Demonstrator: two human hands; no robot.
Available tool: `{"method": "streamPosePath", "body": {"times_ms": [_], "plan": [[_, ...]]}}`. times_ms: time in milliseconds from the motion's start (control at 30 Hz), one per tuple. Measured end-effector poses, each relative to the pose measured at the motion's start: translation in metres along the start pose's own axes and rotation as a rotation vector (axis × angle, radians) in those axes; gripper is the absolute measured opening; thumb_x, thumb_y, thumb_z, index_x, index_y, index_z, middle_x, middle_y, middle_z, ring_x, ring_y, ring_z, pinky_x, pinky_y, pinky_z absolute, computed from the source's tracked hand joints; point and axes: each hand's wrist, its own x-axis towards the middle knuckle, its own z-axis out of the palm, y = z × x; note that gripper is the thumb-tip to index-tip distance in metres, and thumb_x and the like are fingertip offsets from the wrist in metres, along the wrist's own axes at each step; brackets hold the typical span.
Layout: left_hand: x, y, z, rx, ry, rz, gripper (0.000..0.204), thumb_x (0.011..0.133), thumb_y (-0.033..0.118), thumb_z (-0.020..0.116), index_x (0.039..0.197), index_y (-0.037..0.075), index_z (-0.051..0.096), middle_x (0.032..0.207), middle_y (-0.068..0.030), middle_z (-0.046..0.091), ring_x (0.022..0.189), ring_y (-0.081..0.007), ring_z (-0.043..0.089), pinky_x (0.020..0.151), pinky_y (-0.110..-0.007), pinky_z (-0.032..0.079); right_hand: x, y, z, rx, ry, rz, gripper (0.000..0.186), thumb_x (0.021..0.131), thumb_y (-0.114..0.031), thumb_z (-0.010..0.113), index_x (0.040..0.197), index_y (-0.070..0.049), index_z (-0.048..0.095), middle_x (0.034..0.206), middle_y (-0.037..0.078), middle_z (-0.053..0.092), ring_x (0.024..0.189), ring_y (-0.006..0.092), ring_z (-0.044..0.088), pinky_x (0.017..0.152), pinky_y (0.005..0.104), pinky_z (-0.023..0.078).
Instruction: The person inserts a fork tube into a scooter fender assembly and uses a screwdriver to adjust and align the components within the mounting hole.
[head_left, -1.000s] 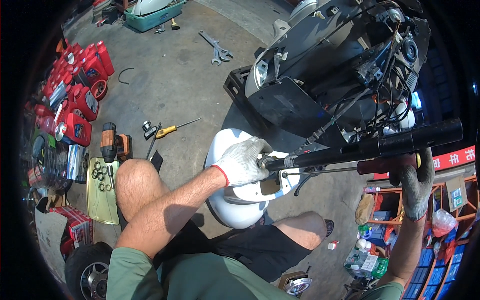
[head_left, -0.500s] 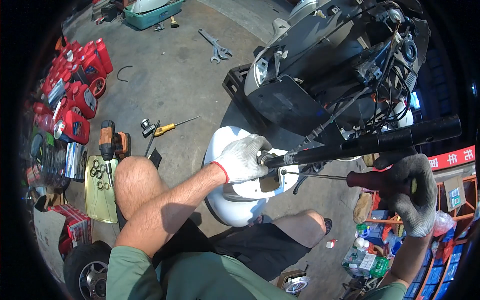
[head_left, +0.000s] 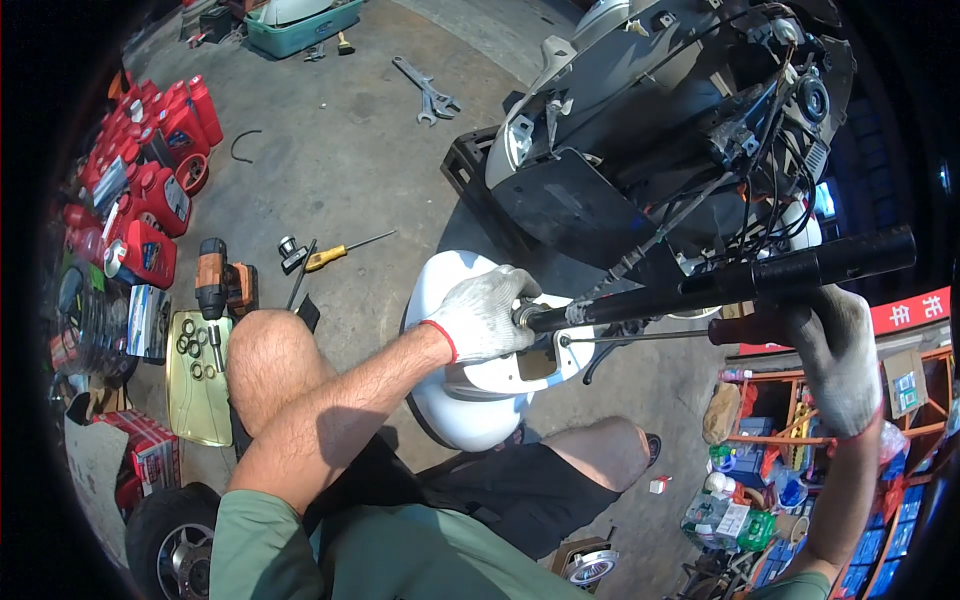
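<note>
A white scooter front fender [head_left: 480,425] rests between my knees, and a long black steering tube [head_left: 720,285] runs from it to the right. My gloved left hand [head_left: 487,312] grips the fender's upper part, its fingers curled beside the bearing ring [head_left: 523,316] at the tube's base. On the right, my gloved right hand [head_left: 838,350] is closed around the dark red handle of a screwdriver [head_left: 640,338]. The screwdriver lies nearly level just under the tube. Its tip meets a screw hole at the edge of the fender's opening; the screw itself is too small to make out.
A partly stripped scooter body [head_left: 600,200] with loose cables stands ahead. To the left are a cordless drill [head_left: 215,280], a yellow tray [head_left: 200,400] of rings, a yellow screwdriver [head_left: 330,257] and red bottles [head_left: 150,250]. Orange shelving [head_left: 775,377] stands at right.
My right hand has turned and risen toward the tube, bringing the screwdriver's handle up and slightly right. The tip stays at the same spot on the fender. My left hand keeps its hold.
</note>
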Motion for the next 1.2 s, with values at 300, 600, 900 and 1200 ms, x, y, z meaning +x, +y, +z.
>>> {"method": "streamPosePath", "body": {"times_ms": [300,600,900,1200], "plan": [[-0.001,0.002,-0.002,-0.034,-0.005,-0.005,0.059,0.082,0.026,0.077,0.133,-0.002,0.068,0.128,-0.0222,0.07,0.122,-0.0344,0.068,0.108,-0.042,0.053,0.006,-0.016,-0.004,0.106,-0.027,0.14,0.024,0.094,-0.01,0.071,0.112,0.005,0.074,0.097,0.015,0.074,0.092,0.0214,0.074,0.084,0.0363,0.06],[0.001,0.003,-0.001,-0.035,0.002,-0.001,0.058,0.081,0.024,0.077,0.132,-0.002,0.068,0.126,-0.0215,0.07,0.12,-0.0347,0.068,0.106,-0.042,0.053,0.006,-0.002,-0.005,0.046,-0.051,-0.026,0.03,0.092,-0.007,0.074,0.119,0.004,0.072,0.099,0.015,0.074,0.093,0.0224,0.073,0.086,0.0362,0.059],[0.002,0.003,-0.001,-0.072,0.0,0.009,0.059,0.08,0.022,0.077,0.132,-0.003,0.067,0.124,-0.0218,0.07,0.119,-0.0345,0.068,0.105,-0.041,0.053,0.004,0.006,-0.002,0.103,-0.02,0.11,0.028,0.094,-0.009,0.074,0.119,0.004,0.071,0.097,0.013,0.074,0.092,0.0204,0.072,0.083,0.0343,0.058],[-0.003,0.001,-0.004,-0.051,0.006,-0.011,0.059,0.081,0.024,0.078,0.132,-0.003,0.067,0.127,-0.0217,0.07,0.121,-0.0351,0.068,0.106,-0.042,0.053,0.01,-0.01,0.002,0.233,-0.032,0.247,0.027,0.088,0.001,0.071,0.115,0.005,0.072,0.096,0.012,0.074,0.088,0.0197,0.072,0.084,0.0337,0.058]]}}
